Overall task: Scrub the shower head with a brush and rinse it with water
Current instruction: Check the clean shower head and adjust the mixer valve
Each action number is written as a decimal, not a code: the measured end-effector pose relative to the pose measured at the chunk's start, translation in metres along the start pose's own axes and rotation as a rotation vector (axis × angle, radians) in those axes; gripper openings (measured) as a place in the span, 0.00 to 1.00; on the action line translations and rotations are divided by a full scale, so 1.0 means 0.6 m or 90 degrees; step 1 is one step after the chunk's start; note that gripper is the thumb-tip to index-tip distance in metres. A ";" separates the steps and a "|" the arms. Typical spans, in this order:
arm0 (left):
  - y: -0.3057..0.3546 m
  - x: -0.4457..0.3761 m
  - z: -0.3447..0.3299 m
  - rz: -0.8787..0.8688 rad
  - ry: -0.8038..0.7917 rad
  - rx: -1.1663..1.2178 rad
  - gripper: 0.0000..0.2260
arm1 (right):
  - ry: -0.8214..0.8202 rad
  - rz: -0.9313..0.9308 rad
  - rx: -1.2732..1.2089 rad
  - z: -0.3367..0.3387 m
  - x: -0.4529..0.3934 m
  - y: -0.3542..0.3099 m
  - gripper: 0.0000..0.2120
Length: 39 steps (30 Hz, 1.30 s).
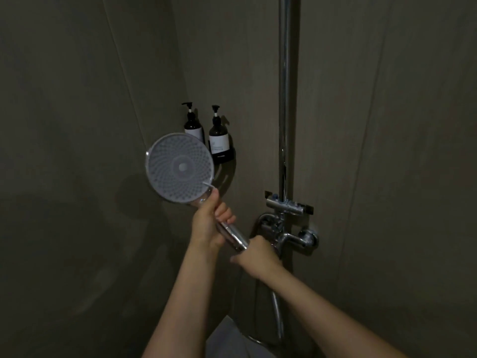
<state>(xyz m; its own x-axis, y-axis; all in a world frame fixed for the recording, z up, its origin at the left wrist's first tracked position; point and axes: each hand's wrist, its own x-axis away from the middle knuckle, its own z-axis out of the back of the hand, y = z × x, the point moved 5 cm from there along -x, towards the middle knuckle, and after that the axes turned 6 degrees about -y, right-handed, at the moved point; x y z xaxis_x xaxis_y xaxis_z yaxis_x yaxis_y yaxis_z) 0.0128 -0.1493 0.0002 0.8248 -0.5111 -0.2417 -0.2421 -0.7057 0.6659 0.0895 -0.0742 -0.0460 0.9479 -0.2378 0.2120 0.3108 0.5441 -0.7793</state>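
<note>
Two pump bottles (206,133) stand at about 12 o'clock from the shower head (180,167), each with a pale label (print too small and dim to make out). No text is readable elsewhere.

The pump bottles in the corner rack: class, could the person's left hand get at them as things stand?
Probably not at once: the left hand grips the shower head handle, and the head's face partly covers the pump bottles. Letting go would free it.
</note>
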 end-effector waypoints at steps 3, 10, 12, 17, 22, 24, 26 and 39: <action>0.013 0.005 -0.010 0.031 -0.216 0.088 0.10 | -0.271 -0.005 -0.161 -0.040 0.004 0.006 0.12; -0.003 0.012 -0.004 -0.093 0.268 -0.094 0.15 | 0.082 0.061 -0.031 0.001 -0.029 0.012 0.03; -0.013 0.016 -0.001 -0.141 0.353 -0.107 0.09 | 0.193 0.053 0.070 0.015 -0.024 0.018 0.07; -0.032 -0.014 0.010 -0.020 0.122 -0.059 0.14 | 0.136 -0.006 0.011 0.006 -0.027 0.032 0.12; -0.014 -0.028 0.003 0.059 -0.201 0.029 0.13 | -0.073 -0.017 -0.066 -0.009 -0.026 0.023 0.11; -0.017 -0.028 0.013 0.059 -0.087 -0.017 0.13 | -0.194 -0.018 -0.154 -0.014 -0.040 0.031 0.12; -0.024 -0.022 0.026 0.033 0.051 -0.060 0.13 | -0.314 -0.014 -0.204 -0.012 -0.053 0.042 0.13; -0.002 -0.013 0.061 -0.012 0.205 -0.150 0.18 | 0.081 -0.211 -0.857 0.068 -0.226 0.197 0.13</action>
<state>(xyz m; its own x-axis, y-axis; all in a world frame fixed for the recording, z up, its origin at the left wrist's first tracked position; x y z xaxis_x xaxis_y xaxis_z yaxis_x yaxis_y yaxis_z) -0.0123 -0.1624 -0.0242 0.9550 -0.2930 -0.0463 -0.1330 -0.5625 0.8161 0.0008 0.0553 -0.1429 0.8084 -0.3129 0.4986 0.1427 -0.7176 -0.6816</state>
